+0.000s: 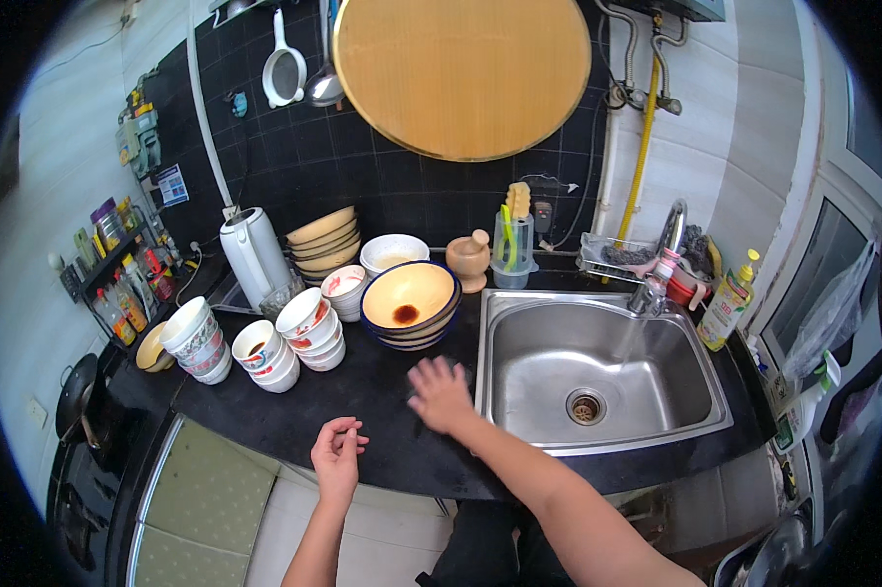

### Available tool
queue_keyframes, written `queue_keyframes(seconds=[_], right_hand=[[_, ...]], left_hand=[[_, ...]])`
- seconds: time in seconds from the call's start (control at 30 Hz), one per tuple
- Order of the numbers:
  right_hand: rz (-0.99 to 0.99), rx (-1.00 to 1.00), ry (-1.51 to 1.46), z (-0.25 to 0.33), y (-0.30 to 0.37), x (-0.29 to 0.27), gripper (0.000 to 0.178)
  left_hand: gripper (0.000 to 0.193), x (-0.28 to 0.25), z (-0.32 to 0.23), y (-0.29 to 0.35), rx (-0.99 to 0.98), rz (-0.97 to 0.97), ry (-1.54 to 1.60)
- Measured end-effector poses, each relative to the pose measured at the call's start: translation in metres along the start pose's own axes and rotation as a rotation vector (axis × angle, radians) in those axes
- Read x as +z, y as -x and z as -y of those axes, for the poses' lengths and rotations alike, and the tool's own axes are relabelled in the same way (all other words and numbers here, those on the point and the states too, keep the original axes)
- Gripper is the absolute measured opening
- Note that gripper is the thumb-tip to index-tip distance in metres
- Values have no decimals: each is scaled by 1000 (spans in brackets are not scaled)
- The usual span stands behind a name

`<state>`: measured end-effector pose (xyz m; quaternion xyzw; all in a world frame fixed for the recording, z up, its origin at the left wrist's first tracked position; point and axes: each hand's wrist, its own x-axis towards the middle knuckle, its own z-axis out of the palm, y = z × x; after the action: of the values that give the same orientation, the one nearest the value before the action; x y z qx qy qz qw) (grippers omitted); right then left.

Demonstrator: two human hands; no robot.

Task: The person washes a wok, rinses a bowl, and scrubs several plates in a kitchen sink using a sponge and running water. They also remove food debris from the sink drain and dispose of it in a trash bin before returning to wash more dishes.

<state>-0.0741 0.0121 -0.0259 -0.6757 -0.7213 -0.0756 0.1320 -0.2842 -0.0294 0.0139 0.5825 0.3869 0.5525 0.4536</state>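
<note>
My right hand (439, 393) hovers flat over the black counter (382, 445), fingers spread, holding nothing, just left of the steel sink (597, 377). It is a short way in front of a stack of yellow bowls with blue rims (410, 303); the top bowl has a dark brown stain. My left hand (336, 454) is at the counter's front edge with fingers loosely curled and empty. Water runs from the tap (656, 274) into the sink.
Stacks of small patterned bowls (309, 328) and cups (198, 339) stand left of my hands. Behind are a white kettle (253, 252), tan plates (324, 243), a wooden mortar (468, 258), a brush holder (511, 245), a yellow soap bottle (725, 303) and a round wooden board (461, 73).
</note>
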Motion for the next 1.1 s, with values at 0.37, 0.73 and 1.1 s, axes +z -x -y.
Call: queue_keyframes(seconds=[0.37, 0.73, 1.1], right_hand=[[5, -417, -225, -31, 172, -58, 52], [-179, 822, 251, -217, 330, -120, 48], [-152, 1094, 244, -424, 331, -104, 47]], left_hand=[[13, 84, -2, 17, -10, 217, 5], [12, 172, -16, 27, -9, 487, 60], [11, 262, -20, 34, -55, 670, 10]])
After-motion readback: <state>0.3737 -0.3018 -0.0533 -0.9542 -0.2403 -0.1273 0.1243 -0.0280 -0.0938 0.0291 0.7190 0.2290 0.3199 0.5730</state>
